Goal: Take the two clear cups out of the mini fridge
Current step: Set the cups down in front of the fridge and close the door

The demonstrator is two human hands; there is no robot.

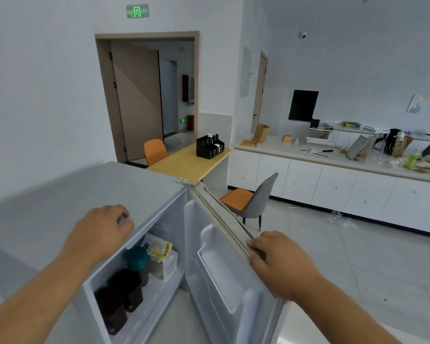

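The white mini fridge (67,194) stands below me with its door (224,274) swung open to the right. My left hand (102,227) rests curled on the front edge of the fridge top. My right hand (278,259) grips the top edge of the open door. Inside, two dark brown containers (119,299) sit at the front, a jar with a teal lid (136,259) behind them, and a white labelled package (159,256) further back. No clear cup can be made out in the fridge from here.
A grey and orange chair (253,202) stands just beyond the door. A wooden table (184,165) with a black organiser (210,146) and an orange chair (155,151) lies behind the fridge. White cabinets with a cluttered counter (333,160) run along the right wall.
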